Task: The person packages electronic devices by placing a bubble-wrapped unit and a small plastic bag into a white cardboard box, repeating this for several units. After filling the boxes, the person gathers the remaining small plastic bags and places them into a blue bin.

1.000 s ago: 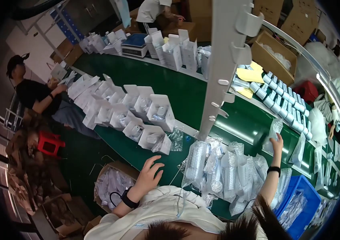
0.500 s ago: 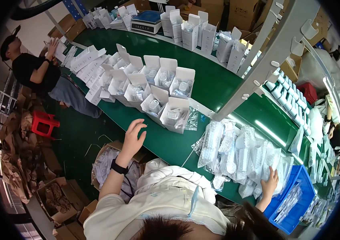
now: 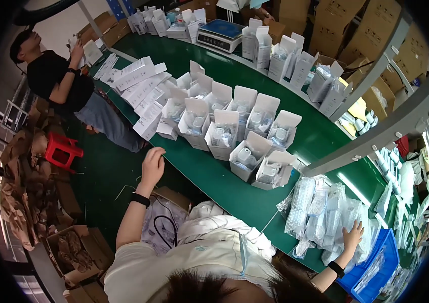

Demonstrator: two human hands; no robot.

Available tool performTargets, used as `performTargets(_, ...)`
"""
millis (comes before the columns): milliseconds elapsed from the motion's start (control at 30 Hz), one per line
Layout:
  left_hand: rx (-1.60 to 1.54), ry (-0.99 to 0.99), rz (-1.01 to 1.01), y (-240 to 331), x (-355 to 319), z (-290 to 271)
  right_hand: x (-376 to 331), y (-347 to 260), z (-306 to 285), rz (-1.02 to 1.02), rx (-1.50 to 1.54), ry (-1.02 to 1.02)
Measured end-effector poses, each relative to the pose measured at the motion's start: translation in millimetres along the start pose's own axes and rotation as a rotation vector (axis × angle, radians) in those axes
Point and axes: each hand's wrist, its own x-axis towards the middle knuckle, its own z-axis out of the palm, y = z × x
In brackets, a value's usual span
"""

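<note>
My left hand (image 3: 152, 166) is over the table's near edge, fingers loosely bent and nothing in them. Closest to it are folded white cartons (image 3: 147, 122) and a row of open white boxes (image 3: 192, 123) holding bagged white items. My right hand (image 3: 353, 236) has its fingers spread at the pile of bubble-wrap packages (image 3: 334, 204); whether it touches them I cannot tell. A longer bubble-wrap package (image 3: 301, 199) lies at the pile's left end. Beside my right wrist is a blue bin (image 3: 389, 248) with clear packets inside.
A grey metal post (image 3: 348, 145) rises behind the packages. A scale (image 3: 219, 35) and more white boxes line the table's far edge. At the left stands a person in black (image 3: 55, 83), near a red stool (image 3: 63, 150). A carton (image 3: 166, 202) with wrapping sits below my left forearm.
My view has shifted, so the table things appear further right. My left hand has moved left, away from the filled boxes, its fingers closer together. My right hand's fingers have spread over the packages.
</note>
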Motion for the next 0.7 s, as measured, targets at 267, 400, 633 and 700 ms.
performTargets(267,0.144,0.07,-0.212,-131.8,57.1,38.9,-33.3,-50.1,17.4,-0.185,0.25,0.452)
performTargets(400,0.124,-0.142,-0.122,-168.8,80.8,85.4,-78.2,-96.6,25.5,-0.25,0.443,0.431)
performTargets(633,-0.138,-0.209,-0.413,-150.7,113.0,63.3,-131.1,-171.3,-14.5,-0.21,0.603,0.448)
performTargets(700,-0.059,-0.121,-0.466,-108.6,125.6,4.3,-144.1,-179.8,-27.2,-0.138,0.628,0.531)
